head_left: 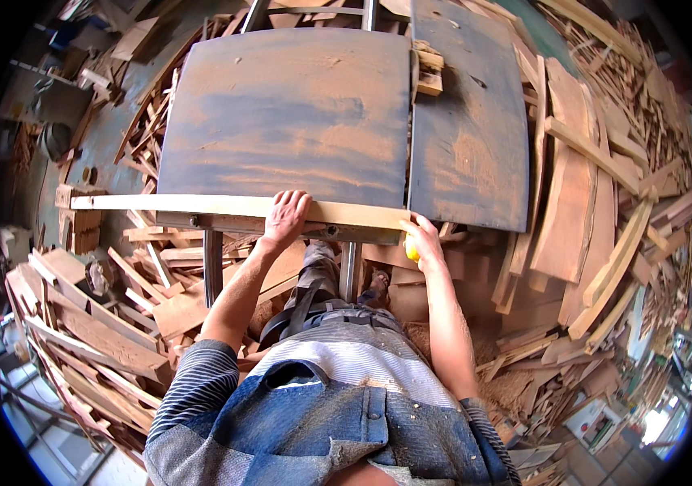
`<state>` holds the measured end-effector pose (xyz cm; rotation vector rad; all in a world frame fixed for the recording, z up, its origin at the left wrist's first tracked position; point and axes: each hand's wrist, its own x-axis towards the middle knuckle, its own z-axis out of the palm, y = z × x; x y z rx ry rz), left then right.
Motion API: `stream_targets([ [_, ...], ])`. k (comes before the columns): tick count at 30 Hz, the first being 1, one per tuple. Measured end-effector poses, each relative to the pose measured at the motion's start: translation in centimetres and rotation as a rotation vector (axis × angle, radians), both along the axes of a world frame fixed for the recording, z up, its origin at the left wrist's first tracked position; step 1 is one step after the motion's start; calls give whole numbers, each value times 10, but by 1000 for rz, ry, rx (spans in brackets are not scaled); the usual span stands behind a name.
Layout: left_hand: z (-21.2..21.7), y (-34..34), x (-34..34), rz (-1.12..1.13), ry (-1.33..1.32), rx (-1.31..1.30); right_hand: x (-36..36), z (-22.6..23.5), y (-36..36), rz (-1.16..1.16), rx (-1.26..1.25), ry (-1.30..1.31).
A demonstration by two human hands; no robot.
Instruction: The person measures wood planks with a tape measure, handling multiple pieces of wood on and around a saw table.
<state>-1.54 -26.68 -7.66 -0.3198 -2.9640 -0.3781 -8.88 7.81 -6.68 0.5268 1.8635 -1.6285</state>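
pale wooden strip (216, 204) along near edge of dusty tabletop (297, 105), scrap timber (103, 336) around

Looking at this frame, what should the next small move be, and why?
Probably a light press of the left hand to steady the pale wooden strip: that hand lies on it, the strip reaches past the left edge of the tabletop, and the right hand, with a partly hidden yellow object, is at its right end.

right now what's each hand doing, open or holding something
Left hand: open, laid over the pale wooden board.
Right hand: closed around a small yellow object, at the board's right end.
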Motion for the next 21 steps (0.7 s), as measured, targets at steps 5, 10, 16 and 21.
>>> stream_targets([
  [5,1,7,12,15,-73,50,5,-10,12,83,21,-48],
  [10,23,10,51,454,-14,146,-1,3,9,43,-41,-146],
  [16,-36,-78,123,1405,278,405,5,25,14,68,-117,-18],
  [21,11,-113,112,1499,348,1660,9,93,14,168,-69,100],
])
